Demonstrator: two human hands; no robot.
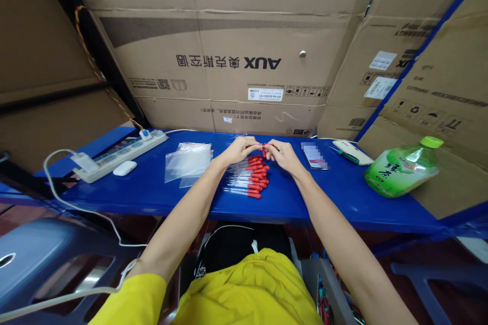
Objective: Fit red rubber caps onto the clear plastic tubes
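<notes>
Between the fingertips, just past the far end of the pile, is a small red handle (pixel 264 153). The right hand (pixel 281 153) pinches it with thumb and bent fingers; the left hand (pixel 242 149) meets it with its fingertips drawn together, though I cannot tell whether they grip. Close below, a pile of slim tools (pixel 254 179) lies on the blue table (pixel 341 193), red ends to the right, pale see-through shafts to the left. Each looks light and stiff; the rounded red end is probably smooth but thick enough to pinch, so that is the place to take hold. The thin shafts seem likelier to slip or bend. Farther out, flat clear bags (pixel 189 161) lie to the left, probably limp and slippery, best lifted by one edge. A phone (pixel 314 156) lies to the right.
</notes>
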